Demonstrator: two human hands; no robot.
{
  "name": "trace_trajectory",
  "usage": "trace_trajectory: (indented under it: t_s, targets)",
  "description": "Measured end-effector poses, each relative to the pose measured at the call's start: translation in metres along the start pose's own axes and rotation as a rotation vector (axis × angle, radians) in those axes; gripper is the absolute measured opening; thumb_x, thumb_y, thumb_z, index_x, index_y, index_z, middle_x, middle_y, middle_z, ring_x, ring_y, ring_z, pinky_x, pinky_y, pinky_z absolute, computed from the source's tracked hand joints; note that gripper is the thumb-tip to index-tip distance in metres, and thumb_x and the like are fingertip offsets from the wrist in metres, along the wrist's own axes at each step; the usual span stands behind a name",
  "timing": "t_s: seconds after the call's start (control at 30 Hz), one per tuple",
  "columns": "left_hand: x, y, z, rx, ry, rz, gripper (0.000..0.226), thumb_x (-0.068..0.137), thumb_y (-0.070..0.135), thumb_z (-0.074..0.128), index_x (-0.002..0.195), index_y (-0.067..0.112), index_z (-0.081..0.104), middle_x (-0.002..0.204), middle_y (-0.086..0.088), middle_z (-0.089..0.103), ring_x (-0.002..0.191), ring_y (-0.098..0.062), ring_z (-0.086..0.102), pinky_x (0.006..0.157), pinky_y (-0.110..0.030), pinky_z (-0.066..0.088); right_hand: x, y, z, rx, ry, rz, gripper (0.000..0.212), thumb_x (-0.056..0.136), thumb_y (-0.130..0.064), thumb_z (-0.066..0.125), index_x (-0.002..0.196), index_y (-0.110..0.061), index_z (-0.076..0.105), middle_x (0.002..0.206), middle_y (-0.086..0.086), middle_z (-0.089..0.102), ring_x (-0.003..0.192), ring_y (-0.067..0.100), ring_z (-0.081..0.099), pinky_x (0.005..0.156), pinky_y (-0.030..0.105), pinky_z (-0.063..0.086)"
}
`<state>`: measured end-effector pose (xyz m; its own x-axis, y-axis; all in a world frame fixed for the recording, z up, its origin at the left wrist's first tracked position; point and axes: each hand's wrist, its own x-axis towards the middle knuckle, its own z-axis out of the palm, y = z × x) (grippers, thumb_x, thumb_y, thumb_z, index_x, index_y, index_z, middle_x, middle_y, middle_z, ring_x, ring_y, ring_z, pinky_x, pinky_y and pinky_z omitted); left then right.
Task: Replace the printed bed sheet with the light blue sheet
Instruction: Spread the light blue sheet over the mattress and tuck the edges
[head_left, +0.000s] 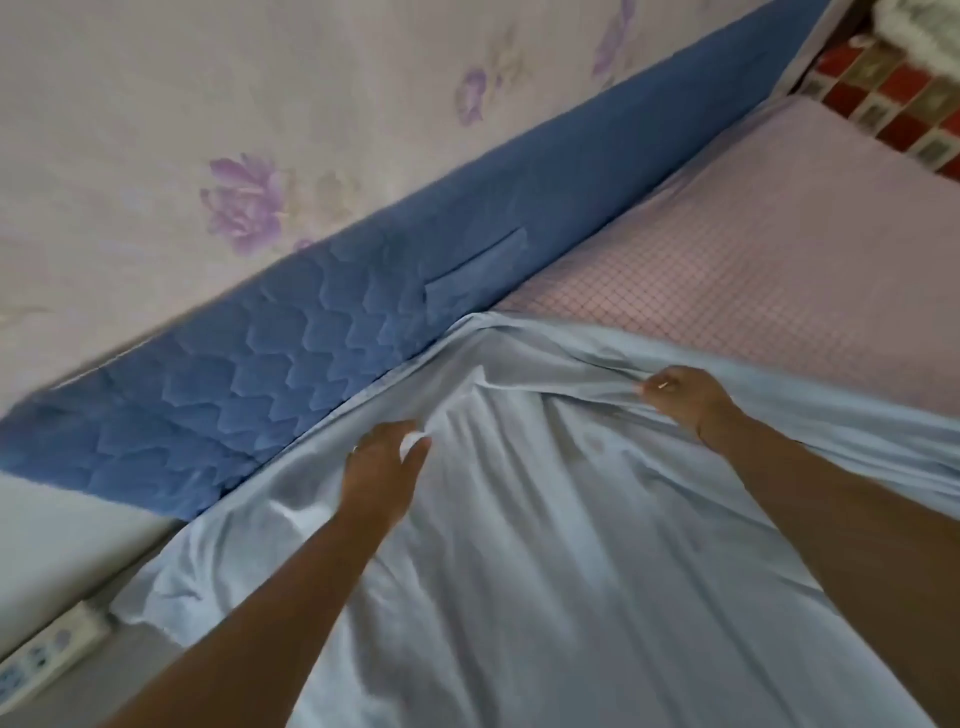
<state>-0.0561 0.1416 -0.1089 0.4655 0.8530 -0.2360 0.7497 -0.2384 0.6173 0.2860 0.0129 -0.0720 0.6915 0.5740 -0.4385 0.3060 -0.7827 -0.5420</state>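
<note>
Fingers of left hand and right hand pinch the light blue sheet.

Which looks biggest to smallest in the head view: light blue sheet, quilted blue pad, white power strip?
Largest: light blue sheet, though nearest the camera.
Middle: quilted blue pad.
Smallest: white power strip, partly cut off by the edge.

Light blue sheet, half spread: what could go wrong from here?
1. The left hand and right hand pinch the light blue sheet where it bunches; an uneven pull may leave it skewed or creased.
2. Its edge lies along the blue quilted pad; a hard tug could drag it away.
3. Much of the pink checked cover is bare; the sheet might come up short at the far end.
</note>
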Motion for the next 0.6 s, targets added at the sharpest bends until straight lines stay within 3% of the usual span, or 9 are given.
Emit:
trace_trajectory:
  t_s: [0.1,0.2,0.3,0.37,0.47,0.53,0.6]
  targets:
    - [0.059,0.034,0.029,0.168,-0.040,0.137,0.048,0.102,0.037,0.043,0.145,0.018,0.043,0.150,-0.007,0.042,0.138,-0.024,0.038,0.113,-0.038,0.025,0.022,0.023,-0.016,0.029,0.070,0.082,0.029,0.082,-0.026,0.074,0.103,-0.006,0.067,0.104,0.009,0.063,0.099,0.027,0.059,0.096,0.038,0.046]
    - [0.107,0.059,0.068,0.301,-0.065,0.246,0.068,0.099,0.055,0.033,0.154,0.016,0.025,0.160,-0.010,0.023,0.147,-0.030,0.022,0.118,-0.045,0.013,0.040,0.049,-0.021,0.061,0.139,0.133,0.039,0.077,-0.025,0.080,0.110,-0.010,0.065,0.098,0.002,0.055,0.094,0.022,0.056,0.091,0.031,0.045]
    - [0.141,0.079,0.105,0.378,-0.061,0.363,0.090,0.085,0.070,0.016,0.153,0.010,0.025,0.157,-0.015,0.029,0.145,-0.034,0.025,0.117,-0.051,0.015,0.064,0.071,-0.019,0.001,0.156,0.124,0.047,0.073,-0.023,0.083,0.115,-0.016,0.065,0.120,0.002,0.042,0.103,0.016,0.050,0.097,0.025,0.041]
    - [0.159,0.091,0.125,0.414,-0.090,0.437,0.093,0.084,0.073,0.014,0.153,0.012,0.025,0.157,-0.013,0.030,0.146,-0.032,0.024,0.118,-0.049,0.012,0.080,0.083,-0.017,-0.056,0.116,0.108,0.047,0.071,-0.031,0.084,0.113,-0.023,0.065,0.127,0.000,0.038,0.106,0.014,0.049,0.102,0.027,0.040]
    - [0.179,0.095,0.148,0.473,-0.094,0.516,0.093,0.089,0.075,0.007,0.152,0.010,0.028,0.156,-0.014,0.031,0.144,-0.033,0.027,0.117,-0.051,0.016,0.096,0.099,-0.014,-0.234,0.066,0.092,0.031,0.073,-0.050,0.075,0.095,-0.032,0.062,0.111,-0.001,0.052,0.091,0.012,0.050,0.084,0.024,0.043]
    - [0.186,0.095,0.156,0.501,-0.098,0.513,0.092,0.090,0.074,0.005,0.153,0.010,0.026,0.157,-0.015,0.029,0.145,-0.033,0.023,0.117,-0.052,0.016,0.104,0.097,-0.020,-0.154,0.100,0.114,0.022,0.080,-0.035,0.075,0.086,-0.017,0.065,0.089,0.005,0.060,0.078,0.020,0.055,0.070,0.026,0.045]
    - [0.192,0.098,0.159,0.506,-0.052,0.514,0.090,0.092,0.072,0.008,0.152,0.009,0.028,0.155,-0.017,0.032,0.143,-0.035,0.026,0.117,-0.053,0.016,0.121,0.088,-0.033,0.080,0.170,0.113,0.015,0.082,-0.016,0.075,0.083,-0.006,0.065,0.073,0.008,0.060,0.067,0.020,0.057,0.062,0.027,0.049]
